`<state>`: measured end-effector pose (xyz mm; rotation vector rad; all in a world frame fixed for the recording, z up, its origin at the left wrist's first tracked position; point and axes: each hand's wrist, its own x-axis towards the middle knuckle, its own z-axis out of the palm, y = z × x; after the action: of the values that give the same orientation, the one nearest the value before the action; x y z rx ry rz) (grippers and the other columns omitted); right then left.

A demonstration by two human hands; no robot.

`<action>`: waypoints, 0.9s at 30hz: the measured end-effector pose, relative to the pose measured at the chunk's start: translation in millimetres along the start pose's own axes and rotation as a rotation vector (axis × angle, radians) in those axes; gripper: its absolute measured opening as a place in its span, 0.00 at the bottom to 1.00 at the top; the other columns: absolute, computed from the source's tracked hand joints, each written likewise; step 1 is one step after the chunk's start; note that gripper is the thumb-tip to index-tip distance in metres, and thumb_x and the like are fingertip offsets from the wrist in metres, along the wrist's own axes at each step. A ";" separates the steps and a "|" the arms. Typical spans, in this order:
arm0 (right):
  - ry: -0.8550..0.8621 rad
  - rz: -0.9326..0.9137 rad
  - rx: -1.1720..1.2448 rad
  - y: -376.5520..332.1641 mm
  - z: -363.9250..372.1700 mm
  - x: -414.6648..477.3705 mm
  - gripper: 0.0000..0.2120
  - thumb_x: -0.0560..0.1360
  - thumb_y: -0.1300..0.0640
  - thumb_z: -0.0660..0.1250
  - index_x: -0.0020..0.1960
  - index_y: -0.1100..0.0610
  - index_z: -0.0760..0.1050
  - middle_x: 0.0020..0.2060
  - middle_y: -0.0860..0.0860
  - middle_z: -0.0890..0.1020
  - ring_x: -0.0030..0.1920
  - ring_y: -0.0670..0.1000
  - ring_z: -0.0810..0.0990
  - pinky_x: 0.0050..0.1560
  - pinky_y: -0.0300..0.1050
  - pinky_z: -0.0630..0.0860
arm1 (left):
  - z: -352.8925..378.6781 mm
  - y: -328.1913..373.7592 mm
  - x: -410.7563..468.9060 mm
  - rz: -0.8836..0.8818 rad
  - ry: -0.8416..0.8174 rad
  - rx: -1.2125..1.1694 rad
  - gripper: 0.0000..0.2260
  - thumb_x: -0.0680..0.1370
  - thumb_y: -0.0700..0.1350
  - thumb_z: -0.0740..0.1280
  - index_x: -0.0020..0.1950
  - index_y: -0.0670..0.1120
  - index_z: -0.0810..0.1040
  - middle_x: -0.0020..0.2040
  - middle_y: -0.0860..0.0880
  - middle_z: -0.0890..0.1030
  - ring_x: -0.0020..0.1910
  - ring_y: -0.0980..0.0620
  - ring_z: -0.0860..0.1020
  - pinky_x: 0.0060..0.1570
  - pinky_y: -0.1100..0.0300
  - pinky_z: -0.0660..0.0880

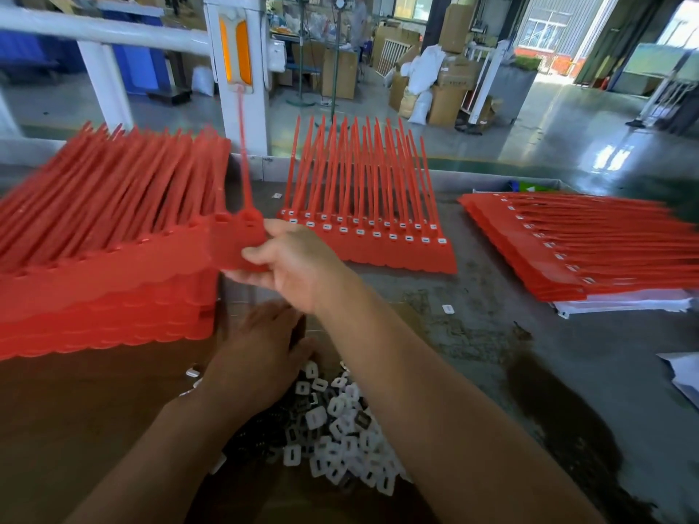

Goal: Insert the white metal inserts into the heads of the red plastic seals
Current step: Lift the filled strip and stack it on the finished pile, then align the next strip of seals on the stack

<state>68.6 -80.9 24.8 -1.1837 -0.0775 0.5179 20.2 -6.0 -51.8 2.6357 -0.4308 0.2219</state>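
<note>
The right hand (291, 266) is pinching the red seal (230, 243) by its flat tag, tail pointing up; being light and probably whippy, it is best gripped near the head; the left hand (261, 357) is reaching into the white inserts (340, 429), its grip hidden.

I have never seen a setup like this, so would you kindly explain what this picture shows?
There is no machine: a person works with bare hands, and the one picture comes from a camera on their head, looking down. The right hand pinches one red seal by its flat tag, tail pointing up. The left hand reaches into the pile of white inserts; whether it holds one is hidden. A stack of red seals lies at left; on the grey table lie a middle row and a right stack, already fitted with inserts.
</note>
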 end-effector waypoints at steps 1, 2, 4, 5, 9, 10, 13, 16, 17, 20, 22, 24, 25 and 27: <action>0.033 -0.021 -0.012 -2.2 -11.3 -2.7 0.22 0.74 0.78 0.53 0.67 0.69 0.64 0.65 0.67 0.70 0.63 0.68 0.71 0.50 0.50 0.74 | 0.2 0.2 0.2 0.002 0.009 -0.012 0.12 0.78 0.51 0.60 0.58 0.49 0.72 0.59 0.51 0.73 0.60 0.50 0.70 0.57 0.57 0.66; 0.060 -0.034 -0.034 -6.6 -22.4 -7.1 0.22 0.74 0.78 0.54 0.67 0.68 0.65 0.64 0.67 0.71 0.62 0.67 0.72 0.47 0.49 0.77 | -1.8 1.0 -0.4 -0.020 0.009 -0.058 0.10 0.77 0.52 0.60 0.56 0.50 0.71 0.56 0.53 0.74 0.58 0.51 0.71 0.55 0.58 0.67; 0.104 -0.046 -0.110 -14.6 -46.1 -18.3 0.23 0.74 0.77 0.55 0.67 0.66 0.66 0.62 0.65 0.73 0.58 0.64 0.76 0.39 0.42 0.80 | -6.8 1.1 1.2 -0.113 0.066 -0.248 0.06 0.77 0.50 0.62 0.53 0.53 0.71 0.47 0.60 0.75 0.47 0.61 0.75 0.45 0.69 0.68; 0.122 -0.049 -0.152 -18.1 -58.7 -24.6 0.22 0.74 0.76 0.55 0.67 0.65 0.67 0.61 0.64 0.74 0.54 0.61 0.78 0.36 0.40 0.80 | -7.6 -1.1 2.5 -0.157 0.119 -0.333 0.04 0.76 0.48 0.63 0.50 0.53 0.72 0.42 0.61 0.77 0.40 0.66 0.75 0.39 0.74 0.67; 0.209 -0.064 -0.182 -25.3 -99.6 -45.4 0.22 0.74 0.75 0.57 0.66 0.63 0.68 0.54 0.57 0.79 0.46 0.53 0.81 0.35 0.38 0.78 | -11.6 -1.5 5.2 -0.269 0.188 -0.886 0.08 0.74 0.37 0.66 0.35 0.45 0.78 0.30 0.52 0.81 0.30 0.59 0.79 0.33 0.66 0.74; 0.233 -0.075 -0.175 -26.2 -107.6 -49.0 0.22 0.74 0.75 0.57 0.66 0.62 0.69 0.51 0.55 0.80 0.46 0.52 0.81 0.34 0.38 0.78 | -12.4 -1.8 6.3 -0.278 0.184 -1.042 0.07 0.72 0.36 0.67 0.35 0.43 0.79 0.31 0.49 0.81 0.31 0.55 0.79 0.34 0.64 0.75; 0.292 -0.091 -0.183 -27.1 -129.4 -62.4 0.20 0.74 0.75 0.56 0.60 0.59 0.72 0.48 0.53 0.81 0.44 0.51 0.82 0.34 0.38 0.78 | -16.5 -8.8 9.5 -0.384 0.260 -1.441 0.04 0.68 0.42 0.68 0.39 0.44 0.81 0.37 0.47 0.82 0.40 0.50 0.81 0.43 0.57 0.78; 0.331 -0.090 -0.285 -24.8 -147.1 -76.8 0.19 0.74 0.75 0.56 0.51 0.54 0.76 0.46 0.51 0.82 0.42 0.50 0.83 0.34 0.38 0.78 | -22.2 -18.2 11.8 -0.540 0.440 -1.637 0.03 0.74 0.40 0.65 0.46 0.45 0.77 0.40 0.47 0.83 0.41 0.50 0.82 0.41 0.53 0.80; 0.349 -0.092 -0.315 -23.6 -152.8 -81.0 0.20 0.74 0.75 0.56 0.51 0.54 0.76 0.46 0.52 0.82 0.42 0.50 0.82 0.34 0.38 0.78 | -22.7 -19.1 11.7 -0.572 0.469 -1.632 0.05 0.75 0.38 0.63 0.46 0.46 0.77 0.39 0.48 0.84 0.40 0.51 0.83 0.38 0.54 0.81; 0.394 -0.093 -0.352 -19.2 -165.7 -92.6 0.22 0.73 0.76 0.57 0.57 0.55 0.75 0.47 0.54 0.83 0.45 0.52 0.82 0.38 0.41 0.79 | -18.5 -15.2 10.9 -0.571 0.445 -1.528 0.12 0.75 0.33 0.62 0.47 0.49 0.78 0.45 0.48 0.83 0.40 0.52 0.83 0.33 0.59 0.79; 0.421 -0.105 -0.384 -16.1 -172.1 -99.3 0.22 0.71 0.77 0.58 0.55 0.55 0.77 0.43 0.53 0.84 0.43 0.51 0.83 0.38 0.39 0.79 | -15.2 -10.3 11.1 -0.526 0.410 -1.469 0.15 0.75 0.31 0.61 0.50 0.50 0.79 0.47 0.48 0.82 0.42 0.51 0.83 0.33 0.60 0.79; 0.473 -0.126 -0.440 -13.4 -176.5 -103.5 0.22 0.70 0.78 0.59 0.54 0.56 0.77 0.40 0.53 0.84 0.39 0.51 0.82 0.38 0.39 0.79 | -12.7 -8.3 11.3 -0.479 0.365 -1.443 0.17 0.75 0.28 0.59 0.51 0.48 0.79 0.45 0.50 0.84 0.40 0.50 0.83 0.32 0.60 0.79; 0.503 -0.143 -0.468 -12.0 -178.1 -104.6 0.22 0.70 0.78 0.59 0.53 0.56 0.77 0.40 0.53 0.83 0.38 0.50 0.82 0.40 0.39 0.78 | -11.5 -7.9 10.9 -0.452 0.337 -1.408 0.19 0.74 0.27 0.58 0.53 0.48 0.79 0.44 0.50 0.84 0.41 0.49 0.83 0.34 0.59 0.79; 0.558 -0.173 -0.525 -8.7 -181.0 -105.0 0.22 0.68 0.80 0.59 0.51 0.57 0.77 0.39 0.52 0.82 0.35 0.45 0.81 0.39 0.35 0.77 | -8.7 -9.4 9.7 -0.404 0.297 -1.219 0.22 0.74 0.27 0.59 0.57 0.49 0.78 0.47 0.50 0.84 0.45 0.50 0.83 0.39 0.58 0.78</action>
<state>37.7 -284.0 -16.0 -1.7800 0.1731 -0.0079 31.8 3.4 -45.9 1.4059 0.0912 0.1404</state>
